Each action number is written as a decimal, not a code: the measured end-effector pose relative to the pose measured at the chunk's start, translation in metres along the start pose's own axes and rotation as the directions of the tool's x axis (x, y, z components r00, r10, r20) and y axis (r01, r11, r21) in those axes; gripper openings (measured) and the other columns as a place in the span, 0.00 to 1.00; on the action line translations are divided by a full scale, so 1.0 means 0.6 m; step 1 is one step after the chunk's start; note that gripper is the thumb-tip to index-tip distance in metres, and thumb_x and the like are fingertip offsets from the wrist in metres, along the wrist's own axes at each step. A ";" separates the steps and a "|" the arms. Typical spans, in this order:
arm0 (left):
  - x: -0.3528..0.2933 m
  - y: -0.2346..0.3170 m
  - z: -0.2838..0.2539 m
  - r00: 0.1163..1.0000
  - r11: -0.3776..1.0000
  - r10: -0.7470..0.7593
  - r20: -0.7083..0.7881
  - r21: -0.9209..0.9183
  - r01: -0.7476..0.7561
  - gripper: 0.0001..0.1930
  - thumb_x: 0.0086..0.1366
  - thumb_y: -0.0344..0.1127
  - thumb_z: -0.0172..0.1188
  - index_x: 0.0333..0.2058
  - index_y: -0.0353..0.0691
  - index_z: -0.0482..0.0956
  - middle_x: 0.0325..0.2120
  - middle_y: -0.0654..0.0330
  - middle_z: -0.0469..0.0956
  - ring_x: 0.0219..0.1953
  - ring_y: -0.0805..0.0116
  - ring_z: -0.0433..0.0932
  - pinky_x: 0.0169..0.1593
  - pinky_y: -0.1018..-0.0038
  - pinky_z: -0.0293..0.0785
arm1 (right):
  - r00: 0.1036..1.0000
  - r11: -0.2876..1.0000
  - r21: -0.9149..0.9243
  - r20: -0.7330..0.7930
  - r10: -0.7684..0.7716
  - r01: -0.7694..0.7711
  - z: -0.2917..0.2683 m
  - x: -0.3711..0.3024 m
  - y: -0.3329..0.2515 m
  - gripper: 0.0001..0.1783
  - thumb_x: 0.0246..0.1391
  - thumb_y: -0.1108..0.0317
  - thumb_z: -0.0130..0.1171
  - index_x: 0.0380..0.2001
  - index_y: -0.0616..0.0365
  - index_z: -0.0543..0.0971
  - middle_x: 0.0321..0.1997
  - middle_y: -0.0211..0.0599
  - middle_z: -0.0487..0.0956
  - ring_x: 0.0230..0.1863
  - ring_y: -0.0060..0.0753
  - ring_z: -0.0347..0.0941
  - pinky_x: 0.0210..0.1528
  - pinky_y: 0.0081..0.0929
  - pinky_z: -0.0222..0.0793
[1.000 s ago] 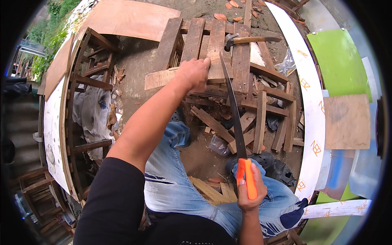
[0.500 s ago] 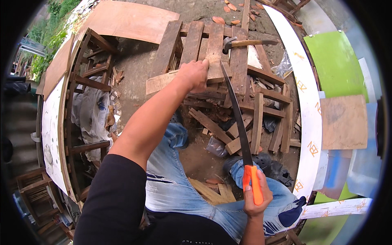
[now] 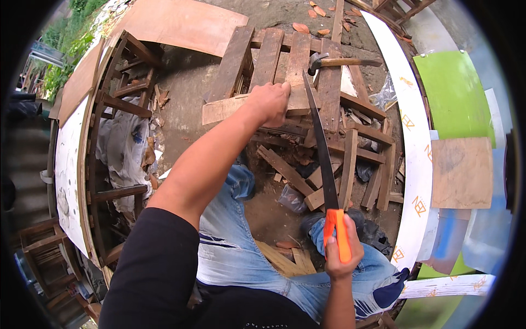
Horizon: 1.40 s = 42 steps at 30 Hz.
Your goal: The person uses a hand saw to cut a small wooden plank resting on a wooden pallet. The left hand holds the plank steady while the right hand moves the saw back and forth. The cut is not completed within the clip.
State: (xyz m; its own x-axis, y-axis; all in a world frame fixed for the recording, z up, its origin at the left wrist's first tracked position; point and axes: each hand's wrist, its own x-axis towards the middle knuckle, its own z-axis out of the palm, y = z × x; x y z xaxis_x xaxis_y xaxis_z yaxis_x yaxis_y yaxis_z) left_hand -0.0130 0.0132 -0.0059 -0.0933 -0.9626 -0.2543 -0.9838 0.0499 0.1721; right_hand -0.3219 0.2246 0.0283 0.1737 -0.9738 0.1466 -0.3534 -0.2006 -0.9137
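My left hand [image 3: 270, 104] presses down on a pale wooden board [image 3: 223, 109], its fingers curled over the edge. That board lies crosswise on a slatted wooden stand [image 3: 267, 60]. In my right hand [image 3: 344, 256] is the orange handle of a handsaw [image 3: 324, 156], the fingers wrapped round it. Its long dark blade points away from me and runs along the board's right end, the tip beyond the board. Whether the teeth touch the wood, I cannot tell. A hammer [image 3: 350, 62] with a wooden handle rests on the stand, just right of the saw's tip.
Below and right of the stand lie loose wood offcuts [image 3: 285, 167] and a clear plastic cup [image 3: 292, 198]. A wooden frame [image 3: 123, 104] stands at the left. A long white printed strip [image 3: 413, 164] curves along the right, beside a green panel [image 3: 455, 93] and a plywood square [image 3: 462, 172].
My right hand has pushed the saw a little forward, so its tip reaches farther past the board. My left hand stays on the board. The whole view has shifted slightly.
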 end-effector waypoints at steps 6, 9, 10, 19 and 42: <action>-0.012 0.002 0.011 0.999 0.998 0.041 -0.012 0.042 -0.040 0.21 0.55 0.30 0.61 0.47 0.33 0.69 0.47 0.47 0.77 0.53 0.47 0.77 0.55 0.56 0.74 | 0.999 0.999 -0.002 0.029 0.045 -0.045 -0.017 0.033 -0.011 0.28 0.51 0.78 0.59 0.58 0.72 0.75 0.51 0.52 0.83 0.49 0.36 0.82 0.53 0.27 0.74; -0.009 0.004 0.000 1.000 0.998 0.029 -0.012 0.049 -0.028 0.21 0.54 0.30 0.61 0.47 0.33 0.69 0.47 0.46 0.77 0.53 0.47 0.77 0.55 0.56 0.74 | 1.000 1.000 0.003 0.021 0.011 -0.011 0.040 0.106 0.008 0.29 0.51 0.79 0.58 0.60 0.70 0.74 0.53 0.51 0.82 0.49 0.34 0.82 0.54 0.26 0.73; -0.010 0.004 -0.003 1.000 0.999 0.017 0.012 0.049 -0.018 0.22 0.54 0.30 0.62 0.47 0.33 0.69 0.47 0.46 0.77 0.53 0.47 0.77 0.54 0.56 0.74 | 0.998 0.997 0.037 0.004 -0.066 0.065 0.046 0.116 0.010 0.29 0.51 0.79 0.58 0.60 0.71 0.74 0.53 0.51 0.82 0.50 0.34 0.81 0.54 0.26 0.74; -0.008 0.004 0.010 1.000 0.998 0.015 -0.022 0.061 -0.013 0.22 0.54 0.31 0.62 0.47 0.33 0.68 0.47 0.48 0.77 0.54 0.48 0.76 0.55 0.57 0.74 | 0.995 0.995 0.032 0.046 0.088 -0.089 -0.044 -0.021 -0.035 0.29 0.50 0.79 0.59 0.58 0.73 0.74 0.51 0.53 0.83 0.48 0.36 0.82 0.54 0.28 0.75; -0.007 0.005 0.001 0.999 0.999 0.000 -0.049 0.038 0.002 0.21 0.53 0.31 0.63 0.46 0.35 0.69 0.46 0.47 0.78 0.53 0.47 0.77 0.55 0.56 0.74 | 0.999 0.998 0.057 0.051 0.012 -0.015 0.060 0.141 0.012 0.28 0.53 0.80 0.59 0.60 0.69 0.74 0.57 0.49 0.81 0.55 0.32 0.78 0.58 0.24 0.71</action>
State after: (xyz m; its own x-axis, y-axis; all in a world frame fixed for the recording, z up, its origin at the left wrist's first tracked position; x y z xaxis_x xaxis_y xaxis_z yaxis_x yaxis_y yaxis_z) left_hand -0.0158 0.0174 -0.0047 -0.0859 -0.9745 -0.2072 -0.9890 0.0583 0.1356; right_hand -0.2768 0.1445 0.0206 0.2159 -0.9695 0.1159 -0.3032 -0.1795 -0.9359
